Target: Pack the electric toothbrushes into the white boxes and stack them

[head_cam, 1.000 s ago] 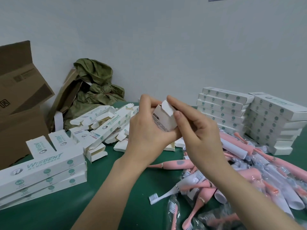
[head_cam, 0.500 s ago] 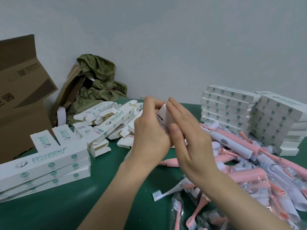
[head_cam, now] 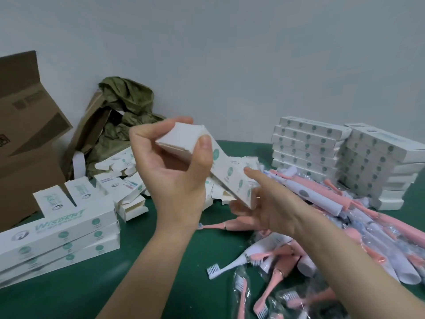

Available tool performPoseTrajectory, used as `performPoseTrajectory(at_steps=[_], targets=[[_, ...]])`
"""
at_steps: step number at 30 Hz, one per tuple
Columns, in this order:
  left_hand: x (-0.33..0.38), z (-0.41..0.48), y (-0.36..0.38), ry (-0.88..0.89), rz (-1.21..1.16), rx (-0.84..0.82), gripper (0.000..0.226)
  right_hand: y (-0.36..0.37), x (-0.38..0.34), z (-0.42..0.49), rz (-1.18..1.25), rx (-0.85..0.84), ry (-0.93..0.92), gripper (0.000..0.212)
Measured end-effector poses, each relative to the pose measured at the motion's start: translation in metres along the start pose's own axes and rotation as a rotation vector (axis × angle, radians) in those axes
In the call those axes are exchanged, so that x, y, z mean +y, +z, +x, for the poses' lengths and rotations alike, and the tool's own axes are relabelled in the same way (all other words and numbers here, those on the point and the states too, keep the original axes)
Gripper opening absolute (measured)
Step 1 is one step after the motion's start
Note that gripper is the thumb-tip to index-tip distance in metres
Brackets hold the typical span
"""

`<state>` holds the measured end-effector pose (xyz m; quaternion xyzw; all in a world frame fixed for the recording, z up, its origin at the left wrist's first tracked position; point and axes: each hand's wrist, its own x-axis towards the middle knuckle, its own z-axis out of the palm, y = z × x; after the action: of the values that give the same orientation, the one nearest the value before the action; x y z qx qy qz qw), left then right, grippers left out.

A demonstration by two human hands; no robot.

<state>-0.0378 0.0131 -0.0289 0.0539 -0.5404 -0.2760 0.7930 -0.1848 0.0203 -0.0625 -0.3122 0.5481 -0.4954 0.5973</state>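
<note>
My left hand [head_cam: 174, 178] grips the upper end of a long white box [head_cam: 220, 164], thumb on its near face and fingers behind it. The box slants down to the right, its end flap closed. My right hand [head_cam: 269, 203] touches the lower end with nearly straight fingers, some of them under the box. Pink and white electric toothbrushes [head_cam: 322, 194] lie in a heap on the right, several in clear wrappers. Two stacks of closed white boxes [head_cam: 308, 143] stand behind that heap.
A short stack of boxes [head_cam: 59, 236] lies at the left on the green table [head_cam: 161, 272]. Open empty boxes [head_cam: 119, 180] are piled behind my hands. A brown carton [head_cam: 25, 125] and crumpled green bag [head_cam: 124, 97] sit against the wall.
The box end, held upright between both hands before, has been swung so the box slants down to the right. My right hand dropped from the top flap to the lower end.
</note>
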Motion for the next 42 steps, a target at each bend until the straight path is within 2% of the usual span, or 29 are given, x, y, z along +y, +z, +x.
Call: performPoseTrajectory(at_steps=[3,5,7,9,11,13,15,17,21,24,26,28,29,31,33,35,39,42], targets=[[-0.006,-0.003,-0.008,-0.061,0.051,0.022,0.032,-0.007,0.000,0.005,0.132,0.010,0.003,0.030],[-0.011,-0.001,-0.019,-0.173,0.157,0.031,0.032,-0.015,-0.006,0.009,0.187,0.108,-0.116,0.017],[-0.018,-0.001,-0.031,-0.337,0.356,-0.006,0.031,-0.025,-0.014,0.009,0.184,0.248,-0.290,0.018],[-0.023,0.000,-0.041,-0.435,0.666,-0.099,0.038,-0.033,-0.020,0.006,0.117,0.364,-0.464,0.017],[-0.025,0.000,-0.041,-0.382,0.872,-0.234,0.052,-0.034,-0.022,0.003,0.043,0.476,-0.579,0.020],[-0.026,-0.002,-0.032,-0.287,0.892,-0.409,0.064,-0.026,-0.019,0.001,-0.031,0.545,-0.628,0.023],[-0.030,-0.011,-0.019,-0.229,0.897,-0.598,0.075,-0.016,-0.014,0.000,-0.071,0.518,-0.648,0.027],[-0.035,-0.018,-0.011,-0.195,0.929,-0.694,0.077,-0.007,-0.012,-0.003,-0.062,0.421,-0.638,0.028],[-0.044,-0.016,-0.018,-0.204,0.904,-0.638,0.058,-0.006,-0.030,-0.021,-0.056,0.224,-0.654,0.025],[-0.041,-0.016,-0.022,-0.200,0.886,-0.638,0.065,-0.008,-0.036,-0.029,-0.177,0.268,-0.726,0.032],[-0.036,-0.019,-0.019,-0.130,0.817,-0.718,0.070,-0.005,-0.034,-0.031,-0.179,0.263,-0.740,0.036],[-0.029,-0.023,-0.013,-0.037,0.760,-0.798,0.056,0.000,-0.030,-0.032,-0.313,0.287,-0.788,0.039],[-0.024,-0.023,-0.010,-0.025,0.751,-0.792,0.045,0.001,-0.030,-0.033,-0.404,0.306,-0.821,0.040],[-0.018,-0.022,-0.003,-0.055,0.747,-0.677,0.021,0.004,-0.031,-0.036,-0.517,0.315,-0.866,0.042],[-0.015,-0.019,0.001,-0.055,0.749,-0.494,0.026,0.006,-0.030,-0.039,-0.530,0.283,-0.872,0.040],[-0.013,-0.016,0.002,-0.107,0.753,-0.415,0.028,0.009,-0.029,-0.040,-0.483,0.238,-0.832,0.037],[-0.011,-0.014,0.003,-0.267,0.695,-0.479,0.013,0.008,-0.030,-0.041,-0.348,0.153,-0.755,0.033],[-0.007,-0.014,0.001,-0.311,0.681,-0.501,0.023,0.004,-0.030,-0.039,-0.355,0.123,-0.725,0.033]])
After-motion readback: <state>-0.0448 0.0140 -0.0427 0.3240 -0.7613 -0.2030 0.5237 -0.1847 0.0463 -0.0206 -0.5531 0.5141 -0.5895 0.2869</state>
